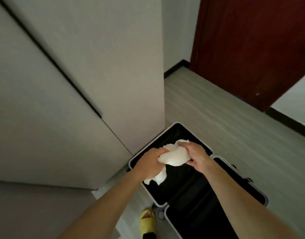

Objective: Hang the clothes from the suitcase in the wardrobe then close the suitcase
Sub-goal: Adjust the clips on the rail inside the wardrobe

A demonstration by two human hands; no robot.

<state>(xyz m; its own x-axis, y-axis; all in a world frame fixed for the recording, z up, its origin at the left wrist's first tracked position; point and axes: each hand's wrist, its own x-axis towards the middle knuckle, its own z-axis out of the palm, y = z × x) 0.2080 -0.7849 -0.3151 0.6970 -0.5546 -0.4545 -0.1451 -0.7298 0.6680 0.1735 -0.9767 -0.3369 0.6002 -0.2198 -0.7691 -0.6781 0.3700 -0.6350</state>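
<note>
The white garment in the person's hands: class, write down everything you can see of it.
The white garment is soft, thin-looking cloth, crumpled into a bunch, so its type cannot be told. The left hand grips one end and the right hand grips the other, holding it above the open black suitcase, seemingly clear of it. A loose, wrinkled end hangs below the left hand. The cloth looks plain, with no pattern visible.

A dark red door (251,49) stands at the far right, above pale striped flooring (217,109) edged with black skirting (176,66). A yellow slipper (147,222) sits at the floor's near edge
</note>
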